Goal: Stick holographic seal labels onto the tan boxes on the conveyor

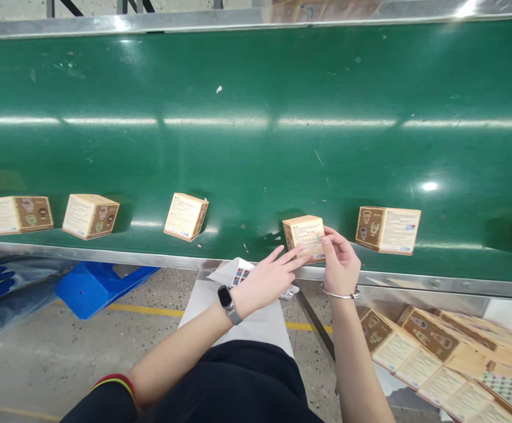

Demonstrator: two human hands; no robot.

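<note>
On the green belt [238, 158], near its front edge, a small brown and cream box [303, 233] stands between my hands. My right hand [341, 258] is at the box's right side, thumb and fingers pinched on its edge by a small coloured label. My left hand [270, 279] reaches over from the left with its fingers spread, fingertips at the lower front of the box. Under my left hand lies a white sheet with small dark stickers [240, 275], partly covered by the hand.
Similar boxes stand along the belt's near side, one to the right [399, 230] and several to the left [186, 216]. Flattened cartons [432, 352] are piled at the lower right. A blue plastic piece [90, 288] is below the belt's metal edge [167, 258].
</note>
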